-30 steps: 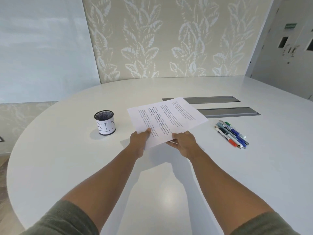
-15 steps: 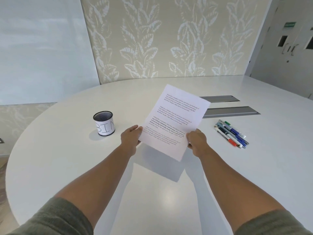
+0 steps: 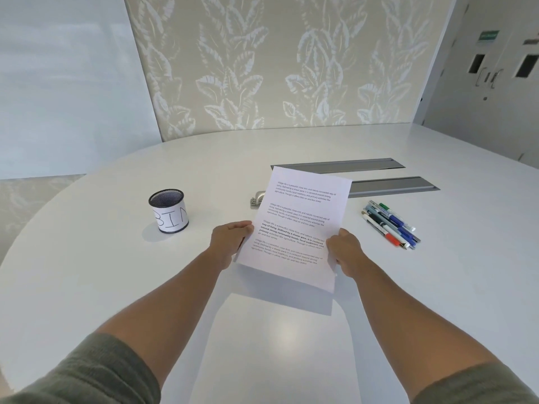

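A glossy white oval table (image 3: 87, 272) spreads beneath the grip, reflecting light. Beyond the grip rises a beige wall panel (image 3: 277, 68) patterned with pale leaves; far left a frosted white pane (image 3: 64, 83), far right grey double doors (image 3: 495, 91).

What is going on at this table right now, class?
A person holds a printed sheet up off the white table, the left hand gripping its left edge and the right hand its right edge. The text faces them, as if for reading. A mesh cup marked BIN stands to the left, and a bunch of pens lies to the right, both untouched.
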Tool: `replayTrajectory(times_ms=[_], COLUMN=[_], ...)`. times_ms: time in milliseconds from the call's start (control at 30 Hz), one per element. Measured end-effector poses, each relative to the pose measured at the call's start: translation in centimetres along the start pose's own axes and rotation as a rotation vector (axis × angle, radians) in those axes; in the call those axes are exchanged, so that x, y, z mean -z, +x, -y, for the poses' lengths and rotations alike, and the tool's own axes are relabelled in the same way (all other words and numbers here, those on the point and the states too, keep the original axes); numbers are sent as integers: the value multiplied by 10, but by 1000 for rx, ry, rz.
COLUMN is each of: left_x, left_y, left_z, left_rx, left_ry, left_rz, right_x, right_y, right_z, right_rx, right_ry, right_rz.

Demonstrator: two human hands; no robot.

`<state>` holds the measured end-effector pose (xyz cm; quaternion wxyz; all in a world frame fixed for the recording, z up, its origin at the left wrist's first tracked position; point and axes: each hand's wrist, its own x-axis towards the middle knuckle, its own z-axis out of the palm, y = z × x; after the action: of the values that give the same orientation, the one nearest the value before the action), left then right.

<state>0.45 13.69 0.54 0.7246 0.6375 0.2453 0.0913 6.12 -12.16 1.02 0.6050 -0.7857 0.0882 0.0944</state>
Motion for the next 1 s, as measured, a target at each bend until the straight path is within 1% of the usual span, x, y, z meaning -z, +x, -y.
replayTrajectory(times_ms=[167,333,467,600,733,1000], left_x=[-16,-31,-44,-53,-60,-76], left_y=[12,27,46,77,104,152], left_z=[15,23,21,16,7,-10], left_rx=[56,125,101,6,-120,-259], left_ry=[43,-75,-70,78,281,708], left_rz=[-16,-57,-128,-184,-218,-167], right_x=[10,17,18,19,17,9], right_y=[4,11,20,33,44,67], right_z=[-11,-18,-21,-21,-21,-18], right_rx=[-22,-57,-72,-83,-68,-51], right_ry=[2,40,40,19,9,19], right_rz=[-51,-72,-74,-89,-107,-149])
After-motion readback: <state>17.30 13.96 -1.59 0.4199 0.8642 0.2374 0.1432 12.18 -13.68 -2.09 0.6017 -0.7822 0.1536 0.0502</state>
